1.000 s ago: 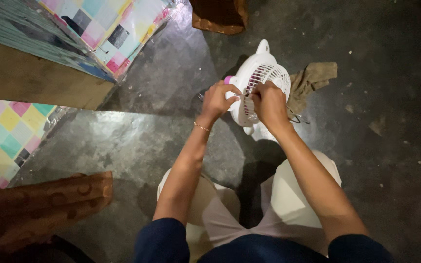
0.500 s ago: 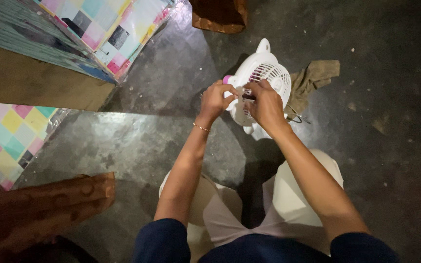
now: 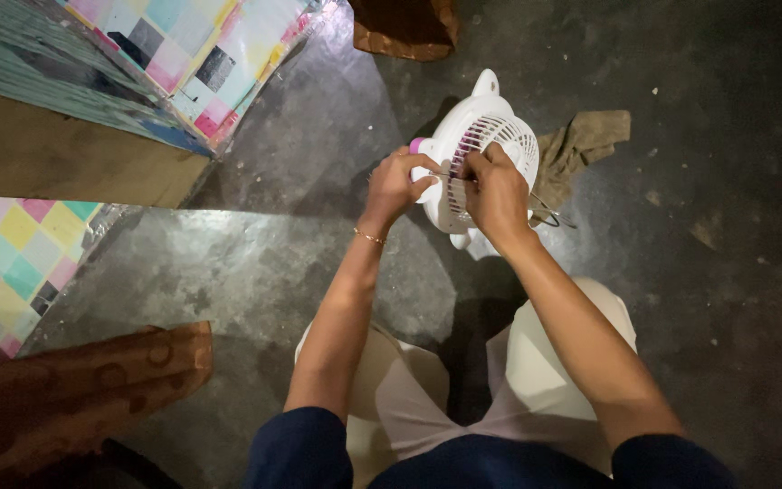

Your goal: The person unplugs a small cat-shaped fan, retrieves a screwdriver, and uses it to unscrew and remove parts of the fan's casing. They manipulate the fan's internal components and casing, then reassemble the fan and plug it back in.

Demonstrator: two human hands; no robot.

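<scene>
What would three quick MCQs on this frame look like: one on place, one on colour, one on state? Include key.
1. Where is the rag?
A. On the floor right of the fan
B. Draped over the fan
C. In the left hand

2. What colour is the fan's grille?
A. Black
B. White
C. Green

3. What is the right hand doing?
A. Resting on a knee
B. Hanging free in the air
C. Pressed on the fan's grille

Key: 1 A, the rag lies on the dark floor beside the fan; 2 B, the grille is white with pink blades behind it; 3 C, its fingers sit on the grille front while the left hand grips the fan's edge.
</scene>
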